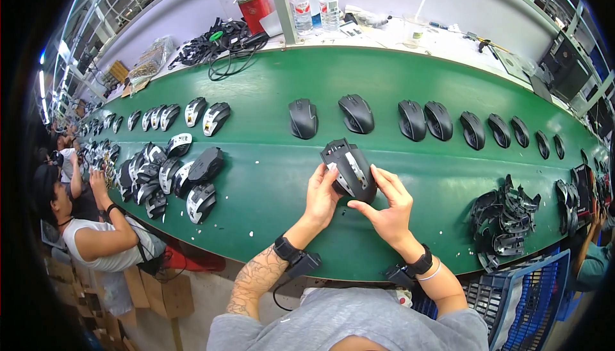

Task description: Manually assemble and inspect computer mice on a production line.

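Between my two hands is a black computer mouse [362,186], tilted over the green bench, with part of its upper shell off and white inner parts showing. My left hand [321,192] grips its left side, thumb near the white parts. On the other side my right hand [389,205] holds the edge with its fingers, the thumb at the near end. Just beyond stand closed black mice, one [303,118] to the left and another [356,113] to the right.
At left lies a heap of half-open mice [148,171]; a pile of black shell pieces [506,213] is at right. More mice [439,120] line the far bench [256,82]. A blue crate [519,293] stands below the right edge. A co-worker [106,242] sits at left.
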{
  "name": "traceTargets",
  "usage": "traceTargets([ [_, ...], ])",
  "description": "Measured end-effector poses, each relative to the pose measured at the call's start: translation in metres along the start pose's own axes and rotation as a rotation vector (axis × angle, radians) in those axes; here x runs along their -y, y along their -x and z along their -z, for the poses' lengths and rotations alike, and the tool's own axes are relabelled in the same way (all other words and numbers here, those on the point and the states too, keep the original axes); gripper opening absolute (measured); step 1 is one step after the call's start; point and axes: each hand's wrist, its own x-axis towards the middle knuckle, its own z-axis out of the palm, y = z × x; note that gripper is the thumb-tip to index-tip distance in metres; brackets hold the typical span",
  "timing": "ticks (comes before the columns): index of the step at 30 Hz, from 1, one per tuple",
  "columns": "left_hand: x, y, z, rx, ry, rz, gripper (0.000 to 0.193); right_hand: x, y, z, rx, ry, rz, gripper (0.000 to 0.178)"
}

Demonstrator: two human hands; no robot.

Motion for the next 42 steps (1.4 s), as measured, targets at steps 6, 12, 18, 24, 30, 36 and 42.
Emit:
traceTargets([
  [6, 0.010, 0.003, 0.001, -0.011, -0.023, -0.061, 0.033, -0.001, -0.005, -0.003, 0.063, 0.065, -0.028, 0.067],
  [12, 0.014, 0.007, 0.002, 0.042, -0.203, -0.115, 0.030, 0.001, -0.007, -0.002, 0.124, 0.085, -0.060, 0.067],
  [18, 0.008, 0.006, -0.002, 0.039, -0.306, -0.134, 0.049, -0.007, -0.003, -0.007, 0.180, 0.145, 0.007, 0.070],
  [24, -0.011, -0.002, 0.000, -0.013, -0.102, -0.119, 0.047, -0.013, 0.002, -0.015, 0.207, -0.142, -0.198, 0.086],
  [30, -0.007, 0.005, -0.006, -0.019, -0.023, -0.144, 0.044, -0.030, 0.005, -0.009, 0.161, -0.988, -0.805, 0.029],
  [36, 0.002, 0.008, -0.009, -0.021, -0.067, -0.161, 0.042, -0.041, 0.016, -0.009, 0.106, -1.056, -0.811, 0.017],
  [42, -0.002, 0.007, -0.003, -0.036, -0.071, -0.104, 0.036, -0.035, 0.013, -0.013, 0.076, -1.017, -0.831, 0.016],
])
